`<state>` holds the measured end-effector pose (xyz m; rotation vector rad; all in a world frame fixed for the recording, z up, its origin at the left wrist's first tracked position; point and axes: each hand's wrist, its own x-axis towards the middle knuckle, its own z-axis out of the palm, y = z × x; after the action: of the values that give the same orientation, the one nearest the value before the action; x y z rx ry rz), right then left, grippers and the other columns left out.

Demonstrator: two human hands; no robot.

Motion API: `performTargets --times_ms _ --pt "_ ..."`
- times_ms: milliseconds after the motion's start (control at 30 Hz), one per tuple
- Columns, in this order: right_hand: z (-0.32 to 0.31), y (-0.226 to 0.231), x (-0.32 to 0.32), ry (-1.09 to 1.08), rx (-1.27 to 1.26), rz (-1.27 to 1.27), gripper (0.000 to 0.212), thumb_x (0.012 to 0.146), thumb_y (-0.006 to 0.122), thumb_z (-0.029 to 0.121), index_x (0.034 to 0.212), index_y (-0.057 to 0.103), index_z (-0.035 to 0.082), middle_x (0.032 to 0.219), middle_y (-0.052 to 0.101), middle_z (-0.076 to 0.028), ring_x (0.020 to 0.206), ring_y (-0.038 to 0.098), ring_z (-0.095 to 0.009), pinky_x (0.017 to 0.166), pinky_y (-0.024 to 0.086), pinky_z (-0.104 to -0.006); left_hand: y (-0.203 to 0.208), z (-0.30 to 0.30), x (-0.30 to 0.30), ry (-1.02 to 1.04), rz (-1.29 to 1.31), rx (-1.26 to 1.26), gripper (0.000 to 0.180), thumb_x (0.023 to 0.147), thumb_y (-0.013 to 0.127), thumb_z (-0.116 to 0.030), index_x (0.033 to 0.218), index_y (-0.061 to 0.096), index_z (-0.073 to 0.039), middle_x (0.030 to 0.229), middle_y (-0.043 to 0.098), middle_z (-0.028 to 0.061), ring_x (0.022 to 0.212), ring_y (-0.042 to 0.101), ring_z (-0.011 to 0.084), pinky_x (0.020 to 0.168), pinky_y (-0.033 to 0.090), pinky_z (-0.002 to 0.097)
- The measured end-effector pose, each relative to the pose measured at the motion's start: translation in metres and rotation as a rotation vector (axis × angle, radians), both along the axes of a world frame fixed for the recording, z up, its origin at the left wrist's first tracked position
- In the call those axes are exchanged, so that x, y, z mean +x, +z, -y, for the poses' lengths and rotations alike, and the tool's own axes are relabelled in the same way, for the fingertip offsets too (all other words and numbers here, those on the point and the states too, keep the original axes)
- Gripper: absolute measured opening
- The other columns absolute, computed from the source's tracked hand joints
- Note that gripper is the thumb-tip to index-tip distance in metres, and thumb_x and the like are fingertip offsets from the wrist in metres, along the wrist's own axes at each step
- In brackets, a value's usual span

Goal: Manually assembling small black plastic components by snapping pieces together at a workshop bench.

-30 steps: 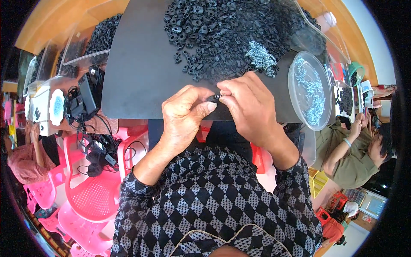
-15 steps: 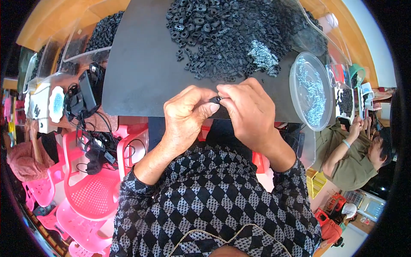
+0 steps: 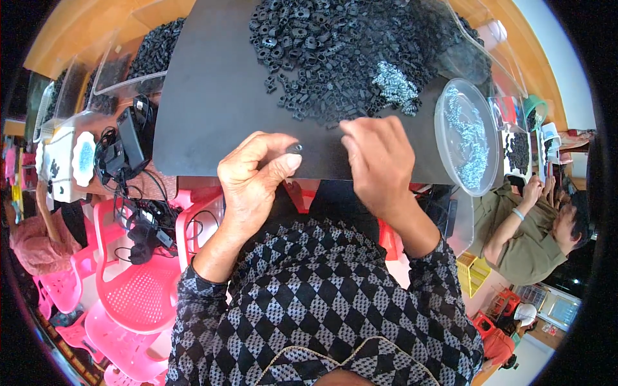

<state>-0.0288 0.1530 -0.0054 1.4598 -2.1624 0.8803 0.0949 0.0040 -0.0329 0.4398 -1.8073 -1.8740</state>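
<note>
Between the thumb and forefinger of my left hand [image 3: 248, 177] is a small black plastic part [image 3: 295, 148] with a round hole in its end. My right hand [image 3: 384, 164] hovers over the dark mat at the near edge of the heap, apart from the left hand. Its thumb and forefinger are a little apart, with nothing seen between them; motion slightly blurs the fingertips. Beyond both hands spreads a large heap of black plastic parts [image 3: 328, 71]. A small pile of shiny metal springs [image 3: 396, 87] lies on the heap's right side.
A clear round tub [image 3: 441, 132] of springs stands right of the mat [image 3: 206, 83]. Black adapters with cables [image 3: 132, 138] lie at the left, near clear bins of black parts [image 3: 158, 48]. Pink chairs [image 3: 138, 283] stand lower left. Co-workers sit on both sides, one in a green shirt [image 3: 524, 238].
My hands have drawn apart: the left has moved left with the black part, while the right has let go of it and shifted slightly right.
</note>
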Motion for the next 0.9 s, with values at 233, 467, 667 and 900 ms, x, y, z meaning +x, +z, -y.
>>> performTargets --times_ms 233,467,667,900 --pt "0.009 -0.006 -0.008 -0.023 0.134 -0.025 0.025 0.067 0.074 0.006 0.089 0.063 0.002 0.079 0.058 -0.010 0.072 0.054 -0.028 0.062 0.045 -0.0359 0.001 0.003 0.003 0.010 -0.024 0.090 0.015 0.079 0.071 -0.003 0.091 0.066 0.003 0.080 0.059 0.0019 0.066 0.056 0.0069 0.060 0.046 0.0201" --pt "0.021 -0.017 -0.009 -0.078 0.171 -0.168 0.023 0.064 0.076 0.008 0.080 0.060 0.004 0.072 0.051 -0.008 0.066 0.050 -0.027 0.057 0.042 -0.0381 0.000 0.003 0.002 -0.001 -0.027 0.049 0.015 0.079 0.071 -0.003 0.091 0.065 0.004 0.079 0.059 0.0018 0.066 0.056 0.0067 0.060 0.046 0.0202" --pt "0.014 -0.014 -0.003 -0.011 -0.002 0.197 0.014 0.073 0.070 0.010 0.078 0.058 0.005 0.073 0.055 -0.009 0.068 0.053 -0.027 0.060 0.044 -0.0381 0.001 0.000 0.000 -0.021 -0.013 0.111 0.017 0.080 0.070 -0.003 0.094 0.064 0.004 0.082 0.062 0.0035 0.067 0.057 0.0078 0.061 0.048 0.0207" --pt "0.019 -0.016 -0.007 -0.093 -0.104 0.523 0.009 0.081 0.066 0.004 0.087 0.062 -0.001 0.074 0.059 -0.008 0.065 0.058 -0.016 0.061 0.046 -0.0271 0.003 -0.008 -0.016 -0.047 -0.018 0.180 0.017 0.083 0.068 -0.005 0.097 0.062 0.003 0.085 0.063 0.0035 0.068 0.057 0.0075 0.061 0.049 0.0203"
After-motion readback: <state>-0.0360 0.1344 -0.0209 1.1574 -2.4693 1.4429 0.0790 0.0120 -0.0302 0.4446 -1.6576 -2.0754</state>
